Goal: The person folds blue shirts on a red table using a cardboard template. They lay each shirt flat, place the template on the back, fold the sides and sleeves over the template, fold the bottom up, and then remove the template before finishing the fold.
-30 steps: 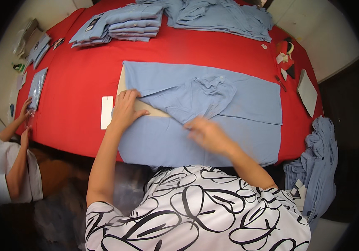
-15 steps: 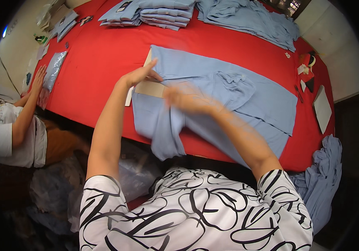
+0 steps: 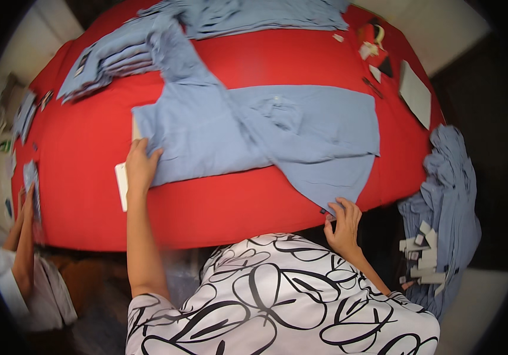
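Observation:
A light blue shirt (image 3: 206, 136) lies partly folded on the red-covered table, one sleeve stretched up toward the stacked shirts. A cream board (image 3: 136, 127) peeks out along its left edge. There my left hand (image 3: 141, 165) holds the edge, fingers over it and thumb on the cloth. A white card-like strip (image 3: 121, 183) sticks out beside that wrist. At the near right, my right hand (image 3: 345, 229) pinches the shirt's lower corner by the table's front edge, fingers bent toward the thumb. A small dark tag shows close to those fingertips.
Folded blue shirts (image 3: 115, 62) are stacked at the far left, with more blue cloth (image 3: 260, 15) behind. A tape roll (image 3: 378, 32) and a white board (image 3: 415, 94) lie at the right. Tagged blue garments (image 3: 452, 189) hang there. A co-worker's hands (image 3: 28, 204) touch a plastic-wrapped packet.
The view has turned right. My right hand has moved from the shirt's left end to its near right corner. The bunched cloth is spread across, with a sleeve pointing away.

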A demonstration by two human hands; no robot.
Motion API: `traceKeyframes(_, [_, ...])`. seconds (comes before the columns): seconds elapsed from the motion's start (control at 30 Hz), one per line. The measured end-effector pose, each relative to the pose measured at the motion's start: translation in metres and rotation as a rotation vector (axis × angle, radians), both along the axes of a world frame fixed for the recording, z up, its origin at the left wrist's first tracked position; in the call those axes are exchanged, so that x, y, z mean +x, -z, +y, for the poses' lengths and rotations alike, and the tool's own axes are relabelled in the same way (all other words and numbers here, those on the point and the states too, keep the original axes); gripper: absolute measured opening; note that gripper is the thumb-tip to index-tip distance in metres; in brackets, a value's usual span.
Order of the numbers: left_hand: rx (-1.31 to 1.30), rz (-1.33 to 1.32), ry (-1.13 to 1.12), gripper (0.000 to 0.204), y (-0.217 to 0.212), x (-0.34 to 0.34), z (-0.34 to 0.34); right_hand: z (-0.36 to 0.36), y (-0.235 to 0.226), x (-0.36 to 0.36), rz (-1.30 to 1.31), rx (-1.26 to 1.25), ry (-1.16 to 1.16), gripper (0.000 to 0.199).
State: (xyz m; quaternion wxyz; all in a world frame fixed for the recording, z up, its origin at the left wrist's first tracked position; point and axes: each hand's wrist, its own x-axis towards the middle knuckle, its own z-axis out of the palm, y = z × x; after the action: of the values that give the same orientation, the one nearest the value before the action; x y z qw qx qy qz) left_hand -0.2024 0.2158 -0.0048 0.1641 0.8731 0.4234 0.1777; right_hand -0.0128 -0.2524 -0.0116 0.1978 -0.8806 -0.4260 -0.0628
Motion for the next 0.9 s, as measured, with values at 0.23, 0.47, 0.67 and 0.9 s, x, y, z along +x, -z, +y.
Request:
traceKeyframes(0.23, [0.195,-0.175,0.162,0.03,0.021,0.003,0.006,-0.011,0.009,0.074,-0.122,0.059,0.094,0.013])
traceKeyframes(0.47, [0.216,-0.268,0.138,0.021,0.033,0.011,0.008,0.058,-0.024,0.266,-0.199,0.274,0.513,0.012])
traceKeyframes(0.67, [0.11,-0.367,0.104,0.017,0.027,0.006,0.018,0.117,0.007,0.32,-0.157,0.115,0.663,0.023])
traceKeyframes(0.9, [0.071,-0.2,-0.009,0.015,0.013,0.019,0.014,0.099,-0.001,0.304,-0.279,0.122,0.576,0.028])
